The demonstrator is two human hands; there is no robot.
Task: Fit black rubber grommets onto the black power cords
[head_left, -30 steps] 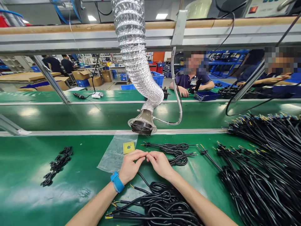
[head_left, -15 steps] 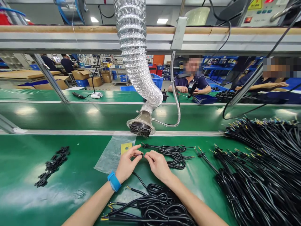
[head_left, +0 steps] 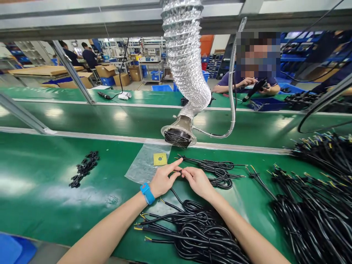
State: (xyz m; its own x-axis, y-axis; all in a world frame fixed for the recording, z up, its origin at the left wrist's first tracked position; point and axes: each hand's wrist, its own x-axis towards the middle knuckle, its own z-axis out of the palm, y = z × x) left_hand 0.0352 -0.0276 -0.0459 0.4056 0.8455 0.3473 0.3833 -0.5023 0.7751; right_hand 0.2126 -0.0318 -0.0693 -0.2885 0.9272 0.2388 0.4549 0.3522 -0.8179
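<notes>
Piece (head_left: 179, 172), small and dark (a cable end, perhaps), is pinched between the left hand (head_left: 161, 179) and right hand (head_left: 199, 182), close together, short of the surface's (head_left: 49, 156) far edge; a slack pinch could let it slip.

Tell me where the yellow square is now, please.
In the head view, the yellow square is slightly left of centre, at the clear film's right side, just beyond the left hand.

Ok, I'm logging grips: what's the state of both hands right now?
Left hand: closed on a small dark part.
Right hand: closed, apparently on the same part.
</notes>
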